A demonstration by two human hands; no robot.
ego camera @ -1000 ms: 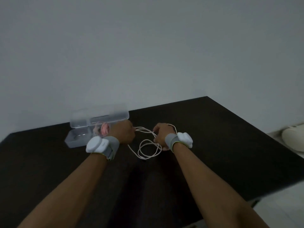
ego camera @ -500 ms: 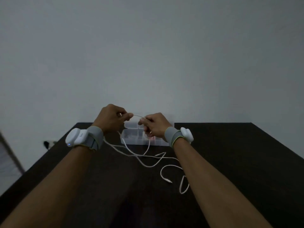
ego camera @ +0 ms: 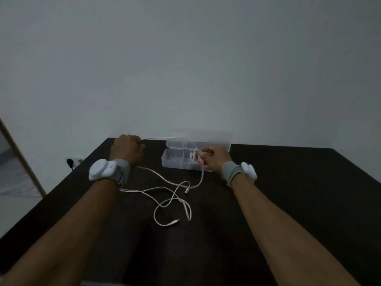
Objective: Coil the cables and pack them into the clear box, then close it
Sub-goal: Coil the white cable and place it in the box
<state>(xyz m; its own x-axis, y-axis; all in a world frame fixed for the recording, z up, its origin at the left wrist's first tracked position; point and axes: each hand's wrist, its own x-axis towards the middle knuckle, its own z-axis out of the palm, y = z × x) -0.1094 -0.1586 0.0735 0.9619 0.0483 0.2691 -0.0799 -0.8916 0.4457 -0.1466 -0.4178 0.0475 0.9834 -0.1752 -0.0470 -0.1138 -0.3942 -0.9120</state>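
Hands both grip the thin white cable [ego camera: 165, 183]: left hand [ego camera: 126, 148] stretches it leftward, right hand [ego camera: 214, 159] holds coils over the open clear plastic box [ego camera: 175, 159], lying crosswise near the dark table [ego camera: 288, 193] far edge.

A dark table [ego camera: 288, 203] carries everything. At its far edge, against the wall, stands a clear box [ego camera: 177, 162] with its lid raised behind it. A white cable [ego camera: 165, 188] lies on the table nearer than the box, in loose crossing loops around the middle, with one plug end [ego camera: 187, 190] near the centre and another plug end [ego camera: 174, 222] lying nearest.
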